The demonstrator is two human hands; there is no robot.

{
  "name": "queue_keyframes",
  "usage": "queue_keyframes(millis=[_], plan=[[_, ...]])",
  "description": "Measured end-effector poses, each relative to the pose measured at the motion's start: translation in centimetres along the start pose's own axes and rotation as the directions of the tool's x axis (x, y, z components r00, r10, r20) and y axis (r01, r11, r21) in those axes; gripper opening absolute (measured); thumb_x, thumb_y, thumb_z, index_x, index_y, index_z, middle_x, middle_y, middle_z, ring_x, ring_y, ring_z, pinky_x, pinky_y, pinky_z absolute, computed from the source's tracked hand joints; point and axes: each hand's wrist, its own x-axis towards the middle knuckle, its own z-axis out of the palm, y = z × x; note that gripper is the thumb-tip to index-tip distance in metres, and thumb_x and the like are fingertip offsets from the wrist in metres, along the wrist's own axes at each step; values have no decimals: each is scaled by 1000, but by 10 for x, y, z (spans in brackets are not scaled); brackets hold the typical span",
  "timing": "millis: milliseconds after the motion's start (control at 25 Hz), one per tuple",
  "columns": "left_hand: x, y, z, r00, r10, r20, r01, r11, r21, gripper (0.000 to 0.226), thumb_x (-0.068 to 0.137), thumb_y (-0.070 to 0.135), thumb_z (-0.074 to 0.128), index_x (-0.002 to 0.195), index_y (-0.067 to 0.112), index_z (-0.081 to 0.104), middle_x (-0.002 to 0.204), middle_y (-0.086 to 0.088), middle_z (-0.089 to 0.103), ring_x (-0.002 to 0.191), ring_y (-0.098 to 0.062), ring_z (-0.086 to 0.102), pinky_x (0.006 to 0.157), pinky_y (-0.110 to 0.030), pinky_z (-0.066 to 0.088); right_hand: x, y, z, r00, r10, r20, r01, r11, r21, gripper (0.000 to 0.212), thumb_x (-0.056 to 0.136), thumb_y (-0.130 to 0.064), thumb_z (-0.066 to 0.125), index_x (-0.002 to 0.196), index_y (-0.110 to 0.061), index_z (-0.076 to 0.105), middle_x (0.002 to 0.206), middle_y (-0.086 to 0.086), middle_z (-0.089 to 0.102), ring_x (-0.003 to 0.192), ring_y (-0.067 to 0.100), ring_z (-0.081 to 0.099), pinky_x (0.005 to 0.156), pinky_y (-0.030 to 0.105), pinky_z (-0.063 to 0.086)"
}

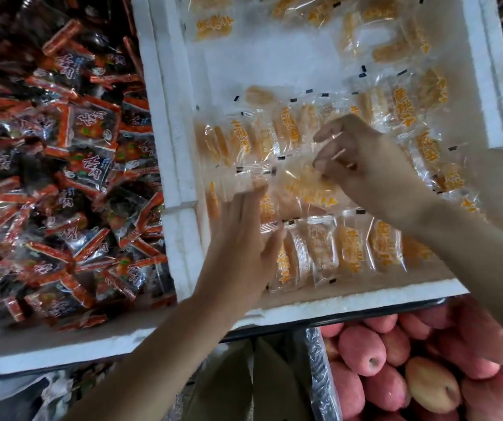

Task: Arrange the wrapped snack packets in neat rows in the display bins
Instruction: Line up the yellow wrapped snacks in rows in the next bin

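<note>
Your right hand [365, 165] is curled, pinching the clear film of a yellow snack packet [307, 189] over the middle row of the white foam bin [177, 165]. Your left hand [244, 235] is flat with straight fingers, resting against the left end of that row; blur hides which packets it touches. These packets look light, with slick, crinkly film around a soft piece, so they will likely slide and tip. Take each by its sealed end flap and avoid squeezing the middle. The near row [350, 250] lies tidy, while loose packets [396, 41] are scattered at the far end.
</note>
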Motion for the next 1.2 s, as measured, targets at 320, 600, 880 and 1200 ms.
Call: queue_keyframes(millis=[320, 600, 880, 1200], plan=[[-5, -17, 23, 991, 110, -71, -77, 929, 361, 37, 82, 27, 55, 115, 10, 60, 108, -6, 61, 103, -28, 57, 88, -41, 48, -1, 13, 22, 915, -96, 392, 281, 848, -449, 29, 90, -29, 59, 119, -27, 57, 118, -6, 58, 102, 16, 57, 87, 36, 46], [-1, -21, 17, 989, 145, -6, -127, 885, 448, 49, 80, 25, 71, 122, 5, 56, 118, -16, 57, 108, -33, 58, 88, -43, 51, 8, 13, 18, 858, -96, 504, 379, 781, -496, 27, 86, -27, 65, 112, -22, 59, 107, -4, 63, 98, 15, 59, 81, 31, 46], [17, -14, 17, 985, 173, -6, -151, 873, 464, 57, 89, 40, 44, 135, 5, 46, 130, -11, 54, 121, -27, 51, 99, -41, 42, 36, 19, 6, 992, 102, 77, -108, 990, 86, 37, 92, -6, 54, 126, -12, 41, 91, -4, 50, 85, 18, 57, 76, 36, 53], [35, -11, 34, 963, 270, 25, -239, 803, 546, 52, 92, 40, 34, 136, 18, 49, 138, -4, 52, 118, -27, 55, 90, -45, 45, 38, 34, 14, 974, -131, 187, 190, 918, -349, 31, 90, -14, 61, 120, -19, 59, 118, -1, 50, 99, 12, 52, 85, 22, 39]])
